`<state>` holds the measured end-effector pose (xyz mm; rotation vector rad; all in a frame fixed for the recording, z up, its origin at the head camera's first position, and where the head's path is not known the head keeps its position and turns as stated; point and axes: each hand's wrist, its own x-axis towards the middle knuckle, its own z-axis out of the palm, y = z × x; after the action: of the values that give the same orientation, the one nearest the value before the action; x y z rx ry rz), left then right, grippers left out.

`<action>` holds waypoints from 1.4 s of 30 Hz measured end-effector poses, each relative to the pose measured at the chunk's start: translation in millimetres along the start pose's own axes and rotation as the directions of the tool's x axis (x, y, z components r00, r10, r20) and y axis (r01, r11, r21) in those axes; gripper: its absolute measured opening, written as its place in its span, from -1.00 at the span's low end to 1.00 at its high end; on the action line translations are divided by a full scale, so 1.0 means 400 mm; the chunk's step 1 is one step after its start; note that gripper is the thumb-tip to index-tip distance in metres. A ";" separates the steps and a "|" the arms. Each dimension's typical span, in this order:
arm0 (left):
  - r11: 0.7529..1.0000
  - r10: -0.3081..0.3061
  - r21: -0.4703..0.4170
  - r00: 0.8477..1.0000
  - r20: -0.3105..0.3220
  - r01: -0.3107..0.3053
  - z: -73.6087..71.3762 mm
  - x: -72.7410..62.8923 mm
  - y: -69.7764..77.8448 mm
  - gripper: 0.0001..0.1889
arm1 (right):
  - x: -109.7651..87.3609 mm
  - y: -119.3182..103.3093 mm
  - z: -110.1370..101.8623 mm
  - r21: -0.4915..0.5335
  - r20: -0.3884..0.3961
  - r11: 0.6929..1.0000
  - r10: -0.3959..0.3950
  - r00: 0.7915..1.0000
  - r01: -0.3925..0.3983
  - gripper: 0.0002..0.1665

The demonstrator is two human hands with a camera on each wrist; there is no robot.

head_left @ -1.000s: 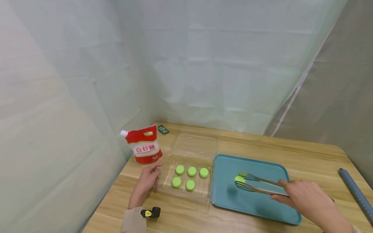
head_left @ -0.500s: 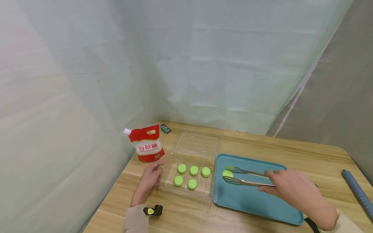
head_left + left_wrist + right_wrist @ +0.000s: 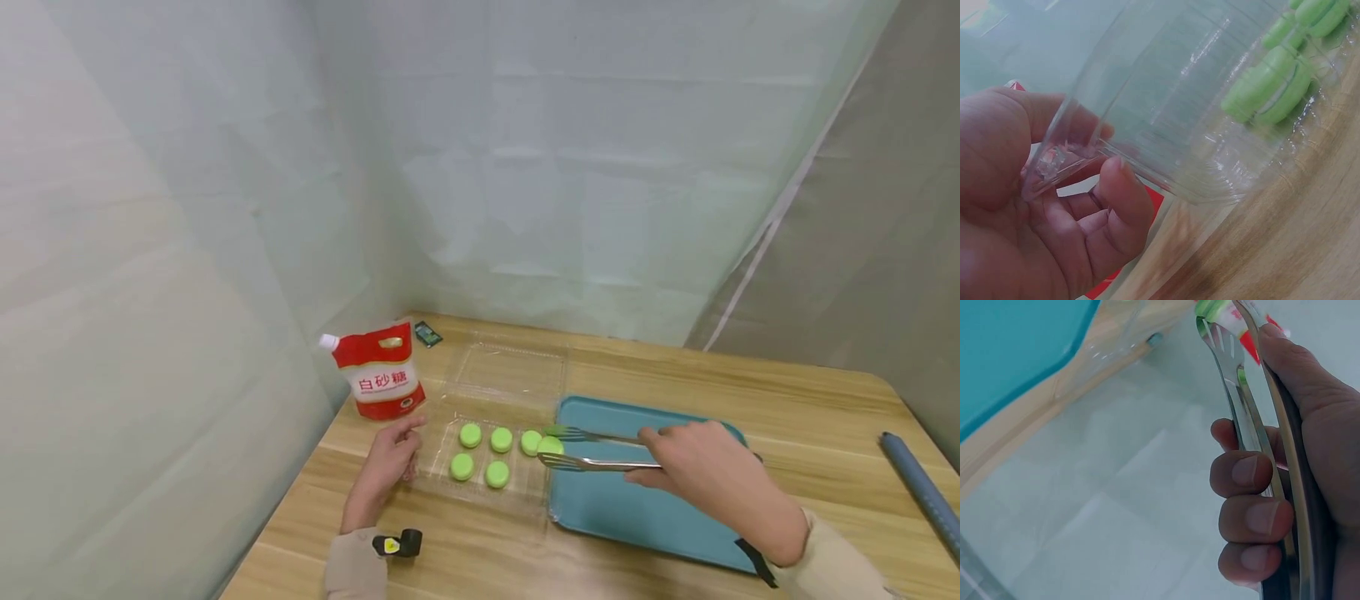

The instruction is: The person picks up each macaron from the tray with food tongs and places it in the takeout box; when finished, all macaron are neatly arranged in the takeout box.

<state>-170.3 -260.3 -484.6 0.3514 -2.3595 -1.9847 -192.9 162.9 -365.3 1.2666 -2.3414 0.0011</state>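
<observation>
My right hand (image 3: pixel 705 479) grips metal tongs (image 3: pixel 603 465), its fingers curled round the handles in the right wrist view. Between the tong tips sits a green macaron (image 3: pixel 551 447), over the border between the clear plastic container (image 3: pixel 480 496) and the blue tray (image 3: pixel 637 512). Several other green macarons (image 3: pixel 462 467) lie in two rows in the container, whose lid lies open behind it. My left hand (image 3: pixel 392 457) holds the container's left edge. In the left wrist view, that clear edge (image 3: pixel 1066 169) runs between thumb and curled fingers.
A red and white bag of sugar (image 3: pixel 381 379) with a white cap stands behind my left hand. Near the table's back edge lies a small dark packet (image 3: pixel 428 334). A blue-grey rod (image 3: pixel 921 487) lies at the far right. Pale cloth walls (image 3: pixel 525 167) enclose the table.
The right hand has carried the tongs and the macaron left, from above the tray to the container's right edge. The left hand has stayed on the container.
</observation>
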 end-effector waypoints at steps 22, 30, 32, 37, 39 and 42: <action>0.999 0.032 0.021 0.999 -0.010 -0.032 0.009 0.009 -0.005 -0.58 | 0.141 -0.071 0.045 0.022 0.259 1.000 0.013 0.966 -0.020 -0.37; 0.998 0.035 0.044 0.999 -0.016 -0.035 -0.002 0.011 -0.009 -0.58 | 0.210 -0.121 0.041 -0.124 0.326 0.989 -0.035 0.945 0.080 -0.38; 0.999 0.032 0.032 0.999 -0.012 -0.032 -0.001 0.010 -0.009 -0.58 | 0.223 -0.135 0.041 -0.142 0.344 0.986 -0.031 0.938 0.084 -0.40; 0.999 0.017 0.033 1.000 -0.005 -0.017 -0.001 0.009 -0.011 -0.57 | 0.245 -0.164 0.044 -0.221 0.387 0.969 -0.020 0.922 0.113 -0.33; 0.999 0.018 0.037 1.000 -0.004 -0.017 -0.003 0.009 -0.012 -0.57 | 0.248 -0.173 0.044 -0.266 0.382 0.955 -0.023 0.924 0.134 -0.25; 0.999 0.016 0.035 1.000 -0.002 -0.016 -0.006 0.010 -0.012 -0.57 | 0.249 -0.183 0.043 -0.316 0.371 0.937 -0.024 0.929 0.151 -0.19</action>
<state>-173.2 -264.0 -489.3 0.3345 -2.3910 -1.9371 -187.8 38.3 -355.9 1.2763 -2.4356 -0.6944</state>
